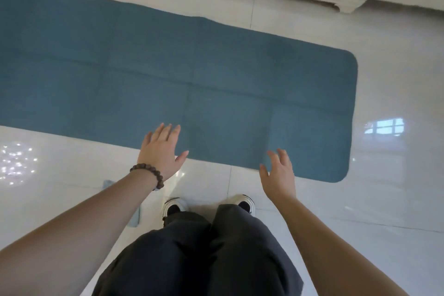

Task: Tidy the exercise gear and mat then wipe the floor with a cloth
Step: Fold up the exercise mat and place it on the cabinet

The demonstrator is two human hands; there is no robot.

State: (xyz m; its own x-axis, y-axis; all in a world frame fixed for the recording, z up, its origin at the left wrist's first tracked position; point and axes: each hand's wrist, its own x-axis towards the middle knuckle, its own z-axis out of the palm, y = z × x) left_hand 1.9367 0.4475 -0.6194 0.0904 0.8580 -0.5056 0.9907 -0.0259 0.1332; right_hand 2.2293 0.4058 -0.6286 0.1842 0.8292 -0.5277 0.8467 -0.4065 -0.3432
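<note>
Mat (168, 74), blue, lies flat on the glossy white floor (384, 199) across the middle of the frame. The left hand (159, 151), beaded bracelet (150, 174) at its wrist, and the right hand (278, 175) reach over its near edge at lower centre, fingers spread, holding nothing. A pale cloth (134, 216) shows beside the left shoe (174, 208).

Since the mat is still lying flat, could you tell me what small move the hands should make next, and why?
Probably lower both hands to the mat's near edge and grip it. The left hand and right hand are open, fingers spread, holding nothing, poised over that edge. The mat lies fully unrolled on the glossy floor, so it likely needs folding or rolling before any wiping.
</note>
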